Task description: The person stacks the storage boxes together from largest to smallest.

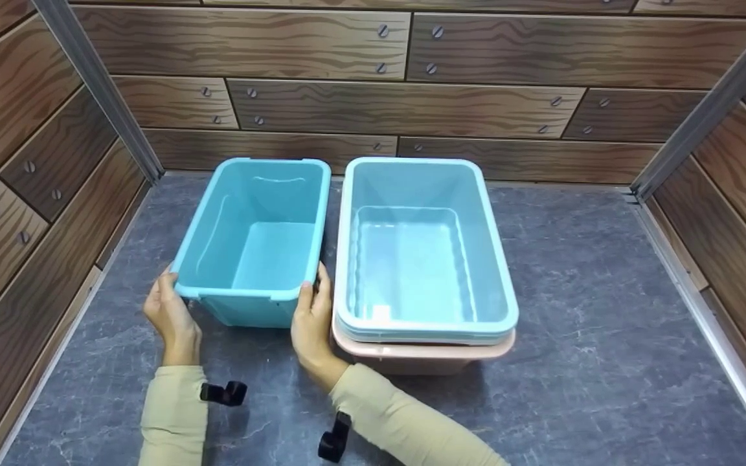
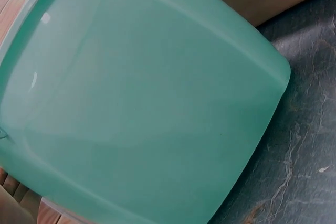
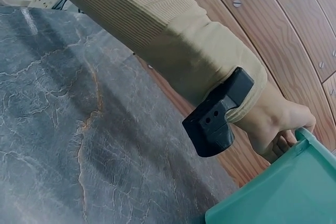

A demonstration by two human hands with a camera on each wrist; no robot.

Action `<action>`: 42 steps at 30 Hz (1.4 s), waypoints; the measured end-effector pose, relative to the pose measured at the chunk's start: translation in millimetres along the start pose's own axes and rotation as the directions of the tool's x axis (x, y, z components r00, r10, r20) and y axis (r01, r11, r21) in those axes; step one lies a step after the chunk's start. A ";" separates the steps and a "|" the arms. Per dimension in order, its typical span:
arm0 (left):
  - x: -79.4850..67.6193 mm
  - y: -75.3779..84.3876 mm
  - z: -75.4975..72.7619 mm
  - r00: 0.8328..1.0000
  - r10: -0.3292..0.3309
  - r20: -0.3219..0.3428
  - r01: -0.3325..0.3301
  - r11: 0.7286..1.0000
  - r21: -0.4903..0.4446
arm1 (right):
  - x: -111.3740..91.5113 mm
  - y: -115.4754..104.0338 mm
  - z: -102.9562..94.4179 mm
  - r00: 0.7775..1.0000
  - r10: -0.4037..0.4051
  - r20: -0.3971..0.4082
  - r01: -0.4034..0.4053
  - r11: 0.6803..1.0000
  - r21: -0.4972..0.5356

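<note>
An empty turquoise plastic storage bin stands on the left, its mouth facing up. My left hand grips its near left corner, thumb by the rim; in the right wrist view the fingers of this left hand curl under the rim. At the near right corner my right hand holds the bin, thumb at the front and fingers along the right side. The bin's smooth near wall fills most of the left wrist view, with a few left fingers in the lower left corner.
Close to the right of the bin stands a nested stack: light blue bins inside a pink bin. Grey marbled tabletop lies around them. Wood-patterned panels enclose the back and both sides, with metal posts at the corners.
</note>
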State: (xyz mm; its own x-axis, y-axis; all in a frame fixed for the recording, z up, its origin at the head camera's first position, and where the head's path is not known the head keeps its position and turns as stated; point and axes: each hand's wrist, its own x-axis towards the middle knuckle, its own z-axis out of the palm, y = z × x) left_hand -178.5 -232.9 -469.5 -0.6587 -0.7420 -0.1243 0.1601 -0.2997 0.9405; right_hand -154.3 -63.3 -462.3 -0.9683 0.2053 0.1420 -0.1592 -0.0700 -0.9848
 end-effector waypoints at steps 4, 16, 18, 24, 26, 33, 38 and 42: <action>-0.1 1.2 0.1 1.000 -0.007 -0.017 0.006 1.000 -0.017 | -0.7 -2.0 -0.6 1.000 -0.016 0.011 0.016 1.000 -0.018; -0.8 9.2 0.2 1.000 -0.011 -0.029 0.009 0.999 -0.049 | -1.0 -10.1 -1.0 0.999 -0.021 0.033 0.022 0.999 -0.034; -1.1 10.6 -0.1 1.000 -0.007 -0.026 0.006 0.999 -0.048 | -1.3 -12.0 -1.3 0.999 -0.015 0.039 0.016 0.999 -0.038; -2.7 16.0 -1.4 1.000 0.011 -0.015 -0.012 0.996 -0.091 | -2.2 -17.1 -2.4 0.996 0.012 0.083 -0.011 1.000 -0.014; -3.3 18.0 -1.5 1.000 0.012 -0.015 -0.013 0.994 -0.113 | -2.0 -18.4 -2.8 0.995 0.017 0.097 -0.017 1.000 -0.003; -5.9 23.9 -1.2 0.999 0.026 -0.024 -0.029 0.992 -0.125 | -2.5 -25.6 -5.0 0.993 0.010 0.116 -0.009 1.000 -0.006; -7.0 28.9 -0.6 0.999 0.033 -0.020 -0.036 0.988 -0.152 | -3.3 -33.2 -7.5 0.992 -0.002 0.126 0.010 0.998 -0.060; -7.7 32.5 -0.6 0.999 0.047 -0.020 -0.050 0.985 -0.164 | -2.8 -36.8 -9.9 0.990 -0.008 0.140 0.021 0.996 -0.091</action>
State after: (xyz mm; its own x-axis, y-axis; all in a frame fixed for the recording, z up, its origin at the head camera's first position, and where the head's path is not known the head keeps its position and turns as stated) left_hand -167.8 -237.3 -438.1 -0.6353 -0.7674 -0.0865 0.3112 -0.3570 0.8807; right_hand -143.8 -51.6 -427.4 -0.9845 0.0670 0.1621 -0.1609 0.0234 -0.9867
